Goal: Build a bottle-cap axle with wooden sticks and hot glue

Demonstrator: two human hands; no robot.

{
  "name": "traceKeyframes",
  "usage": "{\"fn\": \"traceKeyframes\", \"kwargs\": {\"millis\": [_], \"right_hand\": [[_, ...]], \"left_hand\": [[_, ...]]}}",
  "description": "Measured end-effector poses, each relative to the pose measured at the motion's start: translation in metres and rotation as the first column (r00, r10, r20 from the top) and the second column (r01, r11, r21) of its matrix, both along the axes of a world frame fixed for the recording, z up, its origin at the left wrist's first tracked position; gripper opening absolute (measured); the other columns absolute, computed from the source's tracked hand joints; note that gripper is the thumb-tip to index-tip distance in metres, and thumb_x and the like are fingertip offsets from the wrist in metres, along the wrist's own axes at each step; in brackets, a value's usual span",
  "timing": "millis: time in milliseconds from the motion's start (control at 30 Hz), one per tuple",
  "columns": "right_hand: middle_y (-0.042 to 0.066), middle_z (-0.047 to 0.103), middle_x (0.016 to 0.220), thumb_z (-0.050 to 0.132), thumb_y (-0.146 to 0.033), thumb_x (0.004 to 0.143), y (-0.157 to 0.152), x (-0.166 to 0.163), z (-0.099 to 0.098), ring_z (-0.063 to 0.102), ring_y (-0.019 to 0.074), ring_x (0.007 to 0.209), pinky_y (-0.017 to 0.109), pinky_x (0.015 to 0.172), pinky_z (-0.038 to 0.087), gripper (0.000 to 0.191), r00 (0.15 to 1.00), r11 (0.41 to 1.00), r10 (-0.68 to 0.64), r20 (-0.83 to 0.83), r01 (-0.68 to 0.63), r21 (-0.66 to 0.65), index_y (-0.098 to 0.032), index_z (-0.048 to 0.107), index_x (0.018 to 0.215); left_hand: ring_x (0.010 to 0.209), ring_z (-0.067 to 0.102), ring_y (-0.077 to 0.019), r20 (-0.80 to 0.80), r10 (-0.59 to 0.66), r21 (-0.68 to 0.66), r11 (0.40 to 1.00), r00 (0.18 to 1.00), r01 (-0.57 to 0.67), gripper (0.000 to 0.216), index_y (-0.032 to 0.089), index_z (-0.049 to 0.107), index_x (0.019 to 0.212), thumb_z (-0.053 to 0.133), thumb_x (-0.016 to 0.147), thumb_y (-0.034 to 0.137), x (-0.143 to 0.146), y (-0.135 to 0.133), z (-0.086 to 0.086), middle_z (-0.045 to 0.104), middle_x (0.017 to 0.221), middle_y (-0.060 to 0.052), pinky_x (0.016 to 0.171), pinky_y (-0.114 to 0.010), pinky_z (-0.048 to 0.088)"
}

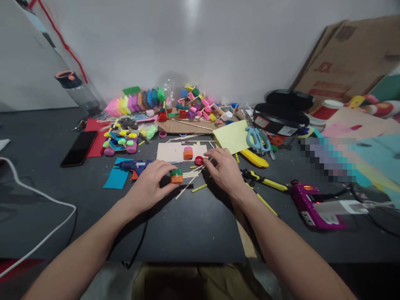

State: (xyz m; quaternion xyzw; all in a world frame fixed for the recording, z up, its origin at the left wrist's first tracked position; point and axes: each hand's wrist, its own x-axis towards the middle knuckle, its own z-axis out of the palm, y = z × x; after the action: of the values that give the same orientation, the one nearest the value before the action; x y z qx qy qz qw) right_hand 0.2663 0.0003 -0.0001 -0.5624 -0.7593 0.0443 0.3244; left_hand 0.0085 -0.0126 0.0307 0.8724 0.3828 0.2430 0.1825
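Between the thumb and fingers of my left hand (151,183) is a small round green and orange piece (176,176), which looks like two bottle caps put together. Pale thin wooden sticks (190,175) lie against its right side. My right hand (225,171) is bent over the ends of the sticks, its fingertips closed around a thin stick (200,168). Close to those fingertips sits a red bottle cap (198,160). A pink and orange piece (188,153) stands on a cream card (165,151) just beyond both hands.
Left of my hands are a blue glue gun (134,166), blue paper (115,179) and a phone (79,148). To the right lie scissors (258,139), a yellow cutter (254,158) and a purple power strip (312,206). Colourful clay packs (134,102) line the back.
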Motion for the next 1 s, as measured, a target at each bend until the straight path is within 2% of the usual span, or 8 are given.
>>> {"fn": "traceKeyframes", "kwargs": {"millis": [133, 267, 467, 600, 667, 867, 933, 1000], "right_hand": [[0.014, 0.075, 0.103, 0.058, -0.023, 0.093, -0.001, 0.003, 0.002, 0.063, 0.0296, 0.101, 0.046, 0.091, 0.050, 0.017, 0.999, 0.998, -0.016, -0.038, 0.018, 0.052, -0.016, 0.073, 0.100], [0.012, 0.075, 0.100, 0.058, -0.025, 0.095, -0.003, 0.001, 0.004, 0.064, 0.0285, 0.099, 0.045, 0.090, 0.051, 0.017, 0.998, 0.996, 0.025, -0.050, -0.020, 0.086, -0.017, 0.073, 0.097], [0.013, 0.075, 0.100, 0.058, -0.025, 0.095, -0.005, -0.002, 0.004, 0.065, 0.0287, 0.097, 0.046, 0.088, 0.051, 0.016, 0.996, 0.994, 0.069, -0.047, -0.065, 0.087, -0.017, 0.072, 0.097], [0.013, 0.074, 0.098, 0.059, -0.023, 0.095, -0.006, -0.004, 0.005, 0.064, 0.0285, 0.096, 0.045, 0.086, 0.051, 0.015, 0.995, 0.992, 0.091, -0.048, -0.087, 0.088, -0.016, 0.072, 0.098], [0.014, 0.074, 0.096, 0.059, -0.022, 0.095, -0.007, -0.006, 0.006, 0.064, 0.0285, 0.095, 0.045, 0.086, 0.051, 0.015, 0.993, 0.991, 0.103, -0.052, -0.098, 0.089, -0.015, 0.072, 0.098], [0.014, 0.074, 0.096, 0.061, -0.020, 0.094, -0.011, -0.009, 0.010, 0.065, 0.0277, 0.094, 0.044, 0.084, 0.051, 0.012, 0.988, 0.988, 0.133, -0.082, -0.126, 0.090, -0.015, 0.071, 0.097], [0.013, 0.074, 0.099, 0.061, -0.019, 0.094, -0.016, -0.011, 0.015, 0.065, 0.0266, 0.096, 0.043, 0.087, 0.051, 0.011, 0.980, 0.984, 0.166, -0.106, -0.158, 0.082, -0.016, 0.071, 0.099], [0.012, 0.073, 0.105, 0.063, -0.019, 0.093, -0.021, -0.014, 0.021, 0.065, 0.0259, 0.102, 0.043, 0.092, 0.051, 0.014, 0.950, 0.966, 0.259, -0.173, -0.253, 0.056, -0.017, 0.069, 0.106]], "left_hand": [[0.107, 0.063, -0.0218, 0.216, 0.046, -0.025, 0.999, 0.975, -0.041, 0.027, 0.020, 0.060, 0.118, 0.064, 0.092, 0.024, -0.002, -0.003, 0.000, 0.067, 0.115, -0.008, 0.092, -0.036, 0.051], [0.108, 0.062, -0.0208, 0.465, 0.029, -0.009, 1.000, 0.885, -0.028, 0.041, 0.024, 0.061, 0.120, 0.071, 0.083, 0.010, -0.001, -0.008, -0.004, 0.067, 0.115, -0.006, 0.095, -0.034, 0.049], [0.102, 0.062, -0.0220, 0.541, -0.111, 0.172, 0.985, 0.834, 0.019, 0.053, 0.020, 0.063, 0.123, 0.077, 0.074, 0.005, 0.001, -0.012, -0.001, 0.066, 0.109, -0.008, 0.089, -0.037, 0.051], [0.099, 0.063, -0.0233, 0.565, -0.179, 0.243, 0.969, 0.805, 0.045, 0.056, 0.017, 0.064, 0.124, 0.080, 0.071, 0.007, 0.001, -0.011, 0.000, 0.067, 0.107, -0.009, 0.089, -0.040, 0.052], [0.101, 0.063, -0.0235, 0.581, -0.180, 0.218, 0.974, 0.793, 0.061, 0.056, 0.017, 0.063, 0.124, 0.079, 0.071, 0.006, 0.001, -0.012, -0.001, 0.068, 0.108, -0.009, 0.091, -0.040, 0.051], [0.109, 0.064, -0.0225, 0.649, -0.080, -0.004, 0.994, 0.756, 0.109, 0.064, 0.026, 0.056, 0.130, 0.070, 0.074, -0.002, 0.007, -0.021, -0.007, 0.067, 0.118, -0.007, 0.096, -0.039, 0.052], [0.112, 0.064, -0.0223, 0.629, -0.045, -0.052, 0.994, 0.776, 0.100, 0.061, 0.027, 0.056, 0.127, 0.071, 0.075, -0.001, 0.008, -0.024, -0.008, 0.067, 0.120, -0.006, 0.098, -0.039, 0.051], [0.113, 0.065, -0.0218, 0.579, 0.010, -0.119, 0.990, 0.815, 0.073, 0.056, 0.028, 0.055, 0.125, 0.072, 0.078, 0.003, 0.010, -0.026, -0.009, 0.067, 0.121, -0.005, 0.100, -0.039, 0.051]]}}
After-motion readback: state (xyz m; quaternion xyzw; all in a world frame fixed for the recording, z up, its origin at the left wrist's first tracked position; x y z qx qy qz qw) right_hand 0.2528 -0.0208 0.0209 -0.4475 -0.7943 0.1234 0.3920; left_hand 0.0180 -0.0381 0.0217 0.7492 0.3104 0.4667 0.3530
